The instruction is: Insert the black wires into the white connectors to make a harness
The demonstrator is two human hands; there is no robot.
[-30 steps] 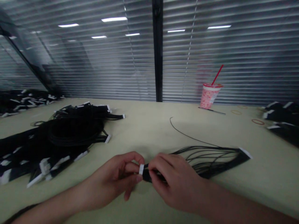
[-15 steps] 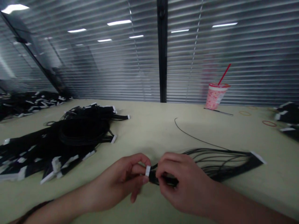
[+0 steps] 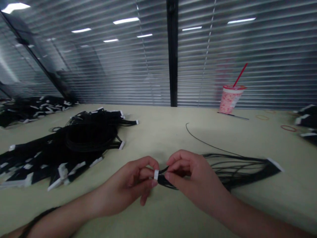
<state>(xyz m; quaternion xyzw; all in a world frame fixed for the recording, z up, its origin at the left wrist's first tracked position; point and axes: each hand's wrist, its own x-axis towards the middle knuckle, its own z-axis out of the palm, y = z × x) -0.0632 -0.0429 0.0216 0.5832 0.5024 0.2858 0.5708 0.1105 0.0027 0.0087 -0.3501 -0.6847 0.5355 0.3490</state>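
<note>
Pinching one small white connector (image 3: 156, 174) between thumb and fingertips, your left hand (image 3: 128, 181) holds it low at the centre, just above the table (image 3: 158, 135). Your right hand (image 3: 195, 175) is just beside it, thumb and forefinger at a black strand leaving that connector; you cannot tell from this view whether they grip it. One bundle of black wires (image 3: 255, 174), too many to count, runs from the connector under your right hand to one wider white connector (image 3: 275, 164). One loose wire (image 3: 210, 145) curves away behind the bundle. Farther out lie three heaps of similar harnesses: one big pile (image 3: 91, 135) on the left, one behind it (image 3: 37, 107), one at the right edge (image 3: 309, 120). Toward the blinds (image 3: 123, 72) are one pink cup (image 3: 229, 100) with one red straw (image 3: 240, 75), one thin pen-like stick (image 3: 234, 115), one red ring (image 3: 287, 125) and two yellowish ones, the second faint. Compared with half a second ago, your right fingers are less curled and your thumb lies straighter; your left hand's pinch is unchanged.
</note>
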